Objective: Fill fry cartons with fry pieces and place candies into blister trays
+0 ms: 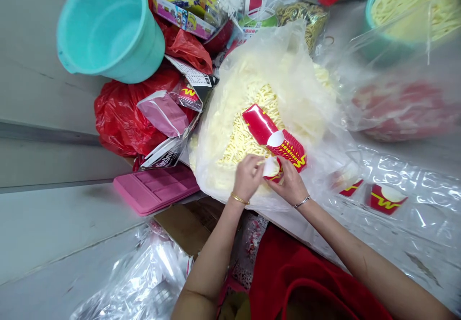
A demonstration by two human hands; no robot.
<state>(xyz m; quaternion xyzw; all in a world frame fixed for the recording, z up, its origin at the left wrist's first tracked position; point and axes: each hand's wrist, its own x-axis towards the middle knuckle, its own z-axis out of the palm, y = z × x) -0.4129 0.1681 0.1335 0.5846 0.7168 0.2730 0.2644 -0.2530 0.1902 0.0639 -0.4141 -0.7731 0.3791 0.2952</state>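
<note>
My right hand point(291, 184) grips a small red french fry carton point(271, 167) with a white inside, thumb and fingers closed around its right side. My left hand point(248, 178) is pinched at the carton's left edge; whatever lies between its fingertips is too small to tell. Just beyond both hands, a stack of nested red and yellow fry cartons point(259, 124) lies tilted on a heap of pale yellow fry-shaped sticks point(240, 141). That heap sits inside a large, opened clear plastic bag point(212, 133).
Filled-looking cartons point(387, 199) rest in a clear plastic tray point(432, 181) at right. A turquoise bucket point(151, 46), red bags point(122, 113) and a pink lid point(154, 190) crowd the left. Another tub of sticks point(414, 3) stands upper right, near boxes point(183, 15) and a cardboard box point(183, 226).
</note>
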